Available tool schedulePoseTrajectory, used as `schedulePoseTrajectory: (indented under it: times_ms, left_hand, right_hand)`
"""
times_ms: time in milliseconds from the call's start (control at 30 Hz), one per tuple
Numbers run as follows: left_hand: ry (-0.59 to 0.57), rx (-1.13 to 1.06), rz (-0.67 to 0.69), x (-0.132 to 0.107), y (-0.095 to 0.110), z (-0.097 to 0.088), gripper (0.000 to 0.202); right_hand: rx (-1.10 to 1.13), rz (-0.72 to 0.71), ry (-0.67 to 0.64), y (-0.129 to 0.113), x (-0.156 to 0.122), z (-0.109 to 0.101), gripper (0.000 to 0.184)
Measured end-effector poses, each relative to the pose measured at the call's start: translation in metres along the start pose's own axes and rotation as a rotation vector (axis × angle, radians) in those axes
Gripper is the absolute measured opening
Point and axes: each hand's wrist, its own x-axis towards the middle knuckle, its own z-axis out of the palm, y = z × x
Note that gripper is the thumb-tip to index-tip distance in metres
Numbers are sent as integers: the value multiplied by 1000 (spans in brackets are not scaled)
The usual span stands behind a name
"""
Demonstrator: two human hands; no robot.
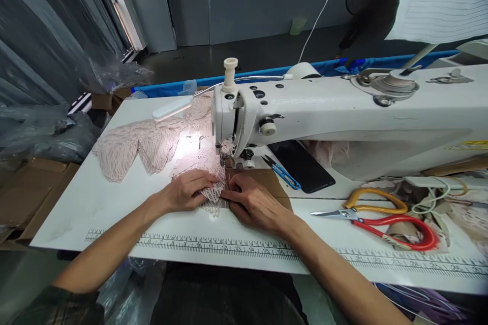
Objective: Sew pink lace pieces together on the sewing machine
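Pale pink lace (211, 194) lies under the needle end of a white sewing machine (229, 117). My left hand (188, 190) rests on it from the left, fingers curled onto the fabric. At the lace's right edge, my right hand (251, 202) is closed, its index finger pointing left and the fingertips pinching the edge. More of the scalloped lace (152, 144) spreads across the table to the left and back. A white lamp (173, 107) on a bendable arm lights the work. The presser foot is partly hidden.
Blue thread snips (284, 173) and a black phone (303, 165) lie right of the needle. Scissors (381, 218) with one orange and one red handle are further right, near fabric scraps (468, 218). A printed ruler (213, 246) runs along the table's front edge. Cardboard boxes (36, 193) stand left.
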Motion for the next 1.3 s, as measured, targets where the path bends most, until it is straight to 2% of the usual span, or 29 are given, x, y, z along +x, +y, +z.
schedulePoseTrajectory:
  times_ms: [367,600,700,833,933,1167,1233,1300]
  left_hand:
    - [-32,14,54,1,-1,4,22]
    - [-56,205,137,1,3,6,17]
    - [-55,295,165,1,7,5,14]
    - [-34,320,216,1,9,4,18]
    - [-26,323,223,2,8,4,19]
    - [-69,341,199,0,8,5,15]
    - [-96,336,176,1,8,4,15]
    - [-173,304,144,6,7,0,17]
  right_hand:
    - [65,12,-105,-3,1,-7,24]
    - [264,97,-213,2,11,-28,27]
    - [210,208,-181,15,23,-32,29]
    - [122,321,-69,31,29,-22,30]
    - [118,273,3,36,23,-14,34]
    - [27,165,-141,29,14,-17,38]
    - [-9,142,-139,29,14,-16,37]
    - [-48,114,-118,30,14,-14,36]
